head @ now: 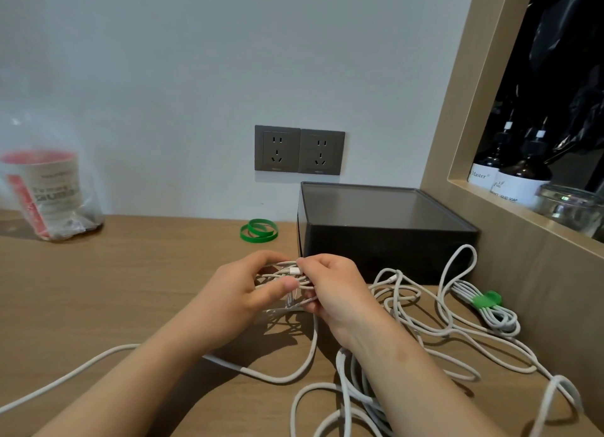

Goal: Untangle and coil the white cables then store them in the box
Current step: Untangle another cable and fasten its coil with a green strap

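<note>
Your left hand (242, 289) and right hand (336, 289) both pinched the cable bundle (285, 274); loose cables (397, 286) sprawled before the black box (385, 237), green ties (258, 239) beside it

At frame centre my left hand (235, 292) and right hand (333, 292) are holding a coil (283, 277) between them over the table (130, 289). The box (385, 227) is sitting just behind them, with bands (259, 230) lying to its left. Loose cables (425, 332) are sprawling at lower right, with a bundle (490, 312) lying beside the box. A bag (49, 191) is standing at far left.
</note>
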